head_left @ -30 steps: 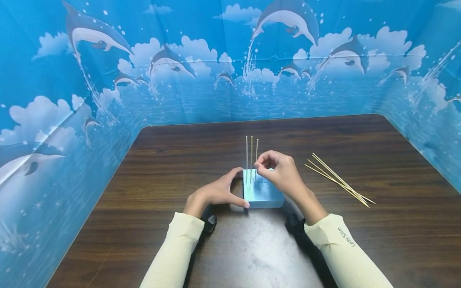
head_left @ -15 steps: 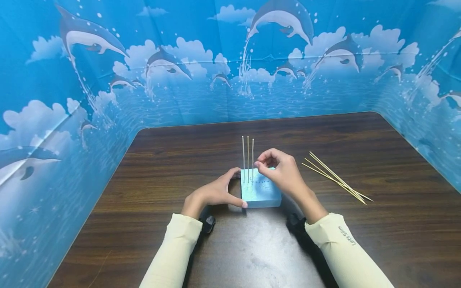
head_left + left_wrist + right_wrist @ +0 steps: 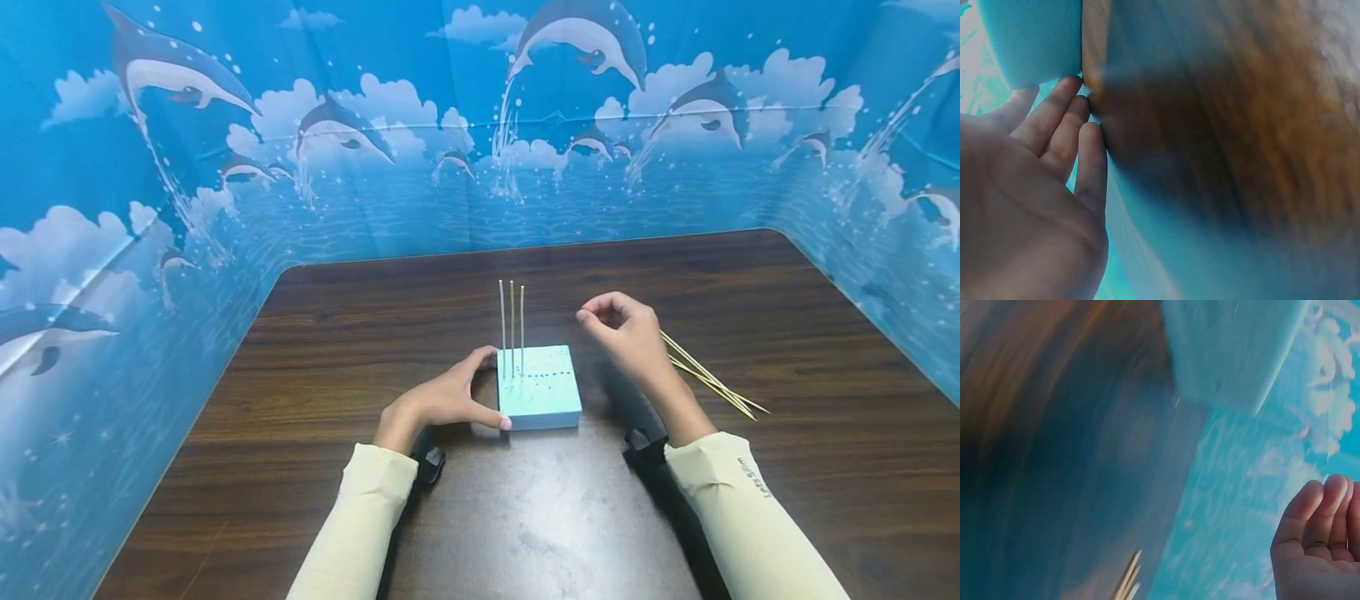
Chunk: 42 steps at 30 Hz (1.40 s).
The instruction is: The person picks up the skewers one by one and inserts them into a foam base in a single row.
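A light blue block (image 3: 543, 400) with small dark holes in its top sits on the table. Three thin bamboo skewers (image 3: 512, 321) stand upright in a row near its left side. My left hand (image 3: 438, 402) holds the block at its left side, thumb on the near corner and fingers at the far one. In the left wrist view the fingertips (image 3: 1071, 84) rest right at the block's edge. My right hand (image 3: 626, 333) is in the air right of the block, fingers loosely bent, nothing between them. Several loose skewers (image 3: 712, 379) lie crossed beyond it, partly hidden by that hand.
The dark wood table (image 3: 360, 333) is bounded behind and at the sides by a blue curtain (image 3: 390, 200) printed with dolphins. Black wrist straps (image 3: 431, 465) show under both cream sleeves.
My right hand has left the third upright skewer and moved right, toward the loose skewers. The left hand keeps its place at the block. The head view has shifted slightly.
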Each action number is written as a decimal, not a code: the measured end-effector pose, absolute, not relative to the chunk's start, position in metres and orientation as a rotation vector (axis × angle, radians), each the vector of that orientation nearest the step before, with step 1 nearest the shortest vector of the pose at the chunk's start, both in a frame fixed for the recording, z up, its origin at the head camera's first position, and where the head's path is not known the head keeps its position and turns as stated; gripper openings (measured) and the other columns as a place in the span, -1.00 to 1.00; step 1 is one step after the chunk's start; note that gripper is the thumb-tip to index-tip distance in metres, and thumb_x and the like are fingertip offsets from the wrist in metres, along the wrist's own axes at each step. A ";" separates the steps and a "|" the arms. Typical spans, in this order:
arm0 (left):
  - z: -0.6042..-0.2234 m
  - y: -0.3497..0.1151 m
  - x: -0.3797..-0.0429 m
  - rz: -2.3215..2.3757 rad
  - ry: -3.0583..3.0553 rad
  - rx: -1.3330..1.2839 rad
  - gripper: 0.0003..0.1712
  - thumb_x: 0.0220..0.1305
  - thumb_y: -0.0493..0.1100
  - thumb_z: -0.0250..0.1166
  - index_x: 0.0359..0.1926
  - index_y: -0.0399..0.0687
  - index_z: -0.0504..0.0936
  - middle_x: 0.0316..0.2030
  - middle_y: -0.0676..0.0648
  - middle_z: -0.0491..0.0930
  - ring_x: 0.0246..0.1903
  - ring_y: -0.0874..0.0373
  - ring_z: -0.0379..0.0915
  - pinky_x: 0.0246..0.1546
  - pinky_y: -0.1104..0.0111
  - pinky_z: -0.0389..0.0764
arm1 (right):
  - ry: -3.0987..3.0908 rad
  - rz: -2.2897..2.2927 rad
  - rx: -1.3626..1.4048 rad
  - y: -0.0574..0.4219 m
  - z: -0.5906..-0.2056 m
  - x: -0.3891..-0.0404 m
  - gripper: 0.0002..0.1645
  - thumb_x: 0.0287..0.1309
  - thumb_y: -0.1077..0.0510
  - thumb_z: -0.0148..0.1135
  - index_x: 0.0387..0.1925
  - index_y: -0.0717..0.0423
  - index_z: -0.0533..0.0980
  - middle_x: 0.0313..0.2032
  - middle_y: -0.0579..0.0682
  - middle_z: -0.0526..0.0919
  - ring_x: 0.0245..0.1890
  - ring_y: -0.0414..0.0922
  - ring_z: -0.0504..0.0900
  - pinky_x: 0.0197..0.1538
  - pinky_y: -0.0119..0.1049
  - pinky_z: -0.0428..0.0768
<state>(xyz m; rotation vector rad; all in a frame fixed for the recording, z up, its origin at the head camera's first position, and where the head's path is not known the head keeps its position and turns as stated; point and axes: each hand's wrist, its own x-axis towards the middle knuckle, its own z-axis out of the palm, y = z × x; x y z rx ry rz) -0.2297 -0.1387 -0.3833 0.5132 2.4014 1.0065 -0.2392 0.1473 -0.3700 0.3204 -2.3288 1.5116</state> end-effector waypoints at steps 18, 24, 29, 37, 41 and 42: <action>-0.380 -0.142 -0.233 1.012 2.421 0.530 0.32 -0.08 0.18 0.56 0.56 0.11 -0.08 0.49 -0.05 0.07 0.49 0.06 -0.05 0.42 -0.01 0.11 | -2.421 1.352 -0.040 0.228 -0.390 -0.253 -0.60 0.40 0.01 0.12 -0.14 0.32 0.61 -0.29 0.25 0.65 -0.45 -0.18 0.62 -0.37 -0.59 0.51; -0.382 -0.141 -0.234 0.995 2.427 0.528 0.34 -0.09 0.19 0.56 0.56 0.10 -0.09 0.49 -0.05 0.07 0.49 0.05 -0.06 0.42 -0.02 0.11 | -2.597 1.217 -0.106 0.244 -0.392 -0.249 -0.56 0.41 -0.07 0.08 -0.08 0.26 0.55 -0.19 0.21 0.63 -0.26 -0.03 0.55 -0.19 -0.24 0.45; -0.382 -0.141 -0.233 0.988 2.428 0.524 0.34 -0.08 0.20 0.56 0.56 0.10 -0.10 0.50 -0.05 0.07 0.49 0.04 -0.07 0.42 -0.02 0.11 | -2.773 1.168 -0.120 0.256 -0.395 -0.247 -0.58 0.41 -0.03 0.06 -0.07 0.28 0.53 -0.11 0.27 0.61 -0.13 0.15 0.55 -0.12 -0.03 0.47; -0.383 -0.140 -0.231 1.000 2.424 0.517 0.34 -0.10 0.20 0.56 0.56 0.10 -0.09 0.49 -0.06 0.08 0.49 0.04 -0.07 0.43 -0.02 0.10 | -2.947 1.048 -0.138 0.269 -0.399 -0.245 -0.66 0.33 0.04 0.14 -0.19 0.29 0.55 -0.21 0.24 0.62 -0.22 0.12 0.54 -0.20 -0.04 0.48; -0.384 -0.139 -0.231 1.011 2.414 0.528 0.34 -0.09 0.19 0.56 0.56 0.09 -0.09 0.49 -0.07 0.08 0.49 0.04 -0.06 0.43 0.00 0.09 | -3.007 1.021 -0.141 0.274 -0.400 -0.245 -0.67 0.30 0.02 0.20 -0.25 0.27 0.55 -0.27 0.18 0.62 -0.27 0.08 0.49 -0.27 -0.13 0.44; -0.385 -0.139 -0.231 1.015 2.412 0.531 0.34 -0.09 0.19 0.56 0.56 0.08 -0.09 0.49 -0.07 0.08 0.49 0.03 -0.06 0.44 0.00 0.09 | -3.019 1.021 -0.146 0.275 -0.400 -0.245 -0.67 0.30 0.02 0.21 -0.26 0.27 0.56 -0.27 0.17 0.62 -0.28 0.07 0.48 -0.29 -0.14 0.43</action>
